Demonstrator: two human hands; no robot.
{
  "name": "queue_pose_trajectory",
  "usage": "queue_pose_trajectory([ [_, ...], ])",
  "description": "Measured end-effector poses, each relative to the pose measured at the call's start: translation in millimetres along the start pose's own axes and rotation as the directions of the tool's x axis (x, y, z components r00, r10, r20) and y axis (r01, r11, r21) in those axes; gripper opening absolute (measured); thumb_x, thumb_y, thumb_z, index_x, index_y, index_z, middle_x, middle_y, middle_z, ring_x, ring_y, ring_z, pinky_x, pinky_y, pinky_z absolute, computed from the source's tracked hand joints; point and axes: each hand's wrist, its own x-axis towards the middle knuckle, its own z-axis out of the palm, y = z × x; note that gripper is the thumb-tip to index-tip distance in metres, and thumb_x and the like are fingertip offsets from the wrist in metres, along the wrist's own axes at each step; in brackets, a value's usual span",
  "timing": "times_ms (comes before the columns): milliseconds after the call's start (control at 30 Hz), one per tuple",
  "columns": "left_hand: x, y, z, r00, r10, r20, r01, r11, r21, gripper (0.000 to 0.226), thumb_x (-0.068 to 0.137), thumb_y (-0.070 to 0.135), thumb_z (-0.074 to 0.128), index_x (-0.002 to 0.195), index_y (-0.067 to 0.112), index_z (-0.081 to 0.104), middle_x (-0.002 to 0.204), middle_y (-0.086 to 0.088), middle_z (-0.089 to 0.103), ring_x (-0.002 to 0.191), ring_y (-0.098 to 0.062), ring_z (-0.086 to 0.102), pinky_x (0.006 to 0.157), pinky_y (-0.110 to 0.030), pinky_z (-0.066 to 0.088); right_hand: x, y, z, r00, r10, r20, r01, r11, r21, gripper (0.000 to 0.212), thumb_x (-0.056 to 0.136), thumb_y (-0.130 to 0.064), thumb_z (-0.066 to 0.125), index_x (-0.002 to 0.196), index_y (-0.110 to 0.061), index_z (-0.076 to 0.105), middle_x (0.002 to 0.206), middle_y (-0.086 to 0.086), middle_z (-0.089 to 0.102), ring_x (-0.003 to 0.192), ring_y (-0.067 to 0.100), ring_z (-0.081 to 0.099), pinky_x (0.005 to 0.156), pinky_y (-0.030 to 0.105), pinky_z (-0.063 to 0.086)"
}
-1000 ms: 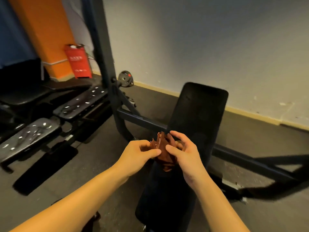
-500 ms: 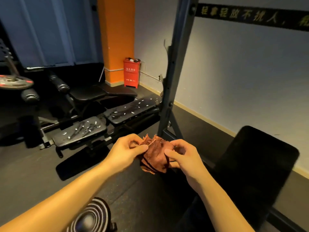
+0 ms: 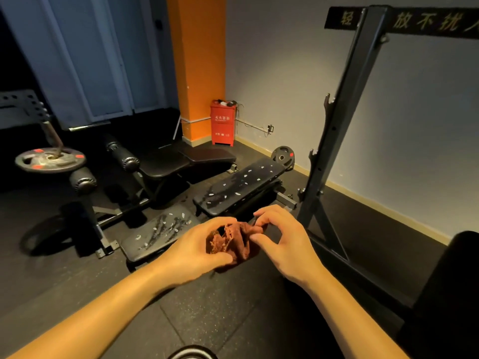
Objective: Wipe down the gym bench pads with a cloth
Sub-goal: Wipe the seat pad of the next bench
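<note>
Rust-red cloth (image 3: pixel 233 240) held by left hand (image 3: pixel 197 247), right hand (image 3: pixel 285 244); banner (image 3: pixel 427 23) reads "放不扰".

A crumpled reddish-brown cloth (image 3: pixel 230 242) is being held bunched. Black bench pads (image 3: pixel 239 186) are lying beyond it, seemingly white-flecked.

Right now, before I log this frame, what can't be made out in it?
All head view:
- cloth: bunched between left hand and right hand; fingers hide its size.
- black pad: cut off by the right edge, in shadow.
- round object: cut off by the bottom edge.
- pale flecks on bench pad: too small to identify.
</note>
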Motion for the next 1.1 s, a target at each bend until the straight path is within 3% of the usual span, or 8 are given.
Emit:
queue_pose_trajectory([
  [100,6.9,7.6,-8.3,0.995,-0.007,-0.096,0.002,0.998,-0.058,0.022,0.087,0.040,0.079,0.107,0.032,0.074,0.103,0.009,0.074,0.092,-0.006,0.071,0.082,-0.028,0.058,20.7,-2.8,4.0,0.999,-0.041,0.035,0.043,0.998,-0.038,0.010,0.091,-0.028,0.073,0.094,-0.026,0.064,0.103,-0.017,0.059,0.107,0.005,0.054,0.090,0.013,0.041],
  [167,15.3,2.3,-14.4,0.966,-0.040,-0.255,0.051,0.998,0.038,0.015,0.087,0.043,0.078,0.093,0.030,0.075,0.094,0.006,0.071,0.087,-0.008,0.067,0.081,-0.034,0.056,34.8,-2.1,6.9,0.998,-0.061,0.030,0.062,0.997,-0.052,0.010,0.091,-0.029,0.073,0.093,-0.025,0.064,0.095,-0.016,0.058,0.099,0.006,0.053,0.085,0.016,0.041],
  [400,34.3,-17.9,-43.2,0.871,0.159,-0.464,-0.055,0.972,0.230,0.011,0.083,0.031,0.080,0.089,0.032,0.071,0.126,0.023,0.060,0.120,0.002,0.056,0.095,-0.016,0.043,89.7,13.3,34.5,0.995,0.004,0.104,-0.001,1.000,-0.024,0.019,0.092,-0.048,0.066,0.089,-0.029,0.071,0.086,-0.015,0.065,0.087,0.004,0.059,0.079,0.028,0.050],
  [567,72.4,-36.7,-59.7,0.861,-0.140,-0.489,0.132,0.990,-0.051,0.022,0.084,0.019,0.082,0.086,0.020,0.060,0.083,-0.006,0.068,0.075,-0.018,0.065,0.080,-0.045,0.056,144.3,35.4,50.9,0.960,0.021,0.280,-0.093,0.965,0.247,0.024,0.092,-0.036,0.072,0.083,-0.015,0.069,0.079,0.002,0.067,0.079,0.017,0.065,0.073,0.033,0.052],
  [700,119.6,-59.7,-75.0,0.855,-0.407,-0.322,0.257,0.872,-0.417,0.036,0.085,0.011,0.082,0.112,0.025,0.063,0.101,-0.007,0.077,0.093,-0.021,0.075,0.090,-0.041,0.061,206.6,80.5,65.1,0.876,0.001,0.483,-0.195,0.915,0.353,0.014,0.094,-0.023,0.072,0.085,-0.013,0.069,0.077,0.005,0.067,0.076,0.017,0.066,0.073,0.029,0.053],
  [800,156.3,-79.0,-72.2,0.823,-0.502,-0.266,0.359,0.822,-0.442,0.035,0.082,0.019,0.085,0.115,0.023,0.073,0.102,-0.002,0.079,0.096,-0.016,0.076,0.090,-0.032,0.059,242.0,121.2,81.7,0.804,0.002,0.595,-0.271,0.892,0.362,0.008,0.093,-0.014,0.072,0.085,-0.012,0.071,0.071,0.002,0.066,0.069,0.006,0.061,0.064,0.018,0.049],
  [933,192.4,-112.5,-51.9,0.696,-0.611,-0.378,0.506,0.790,-0.346,0.014,0.079,0.031,0.087,0.081,0.020,0.078,0.074,0.002,0.074,0.069,-0.005,0.068,0.064,-0.022,0.050,269.9,160.4,116.6,0.802,0.041,0.597,-0.191,0.963,0.190,0.008,0.088,-0.026,0.076,0.082,-0.021,0.074,0.076,-0.001,0.071,0.072,0.009,0.066,0.068,0.028,0.053],
  [1100,217.4,-152.8,-27.8,0.466,-0.631,-0.620,0.648,0.720,-0.247,0.019,0.078,0.033,0.084,0.069,0.022,0.072,0.061,0.005,0.068,0.061,-0.005,0.062,0.059,-0.029,0.048,267.7,177.0,158.8,0.862,0.147,0.484,-0.239,0.962,0.135,0.008,0.086,-0.028,0.076,0.085,-0.022,0.072,0.079,-0.006,0.069,0.077,0.011,0.064,0.072,0.033,0.053],
])
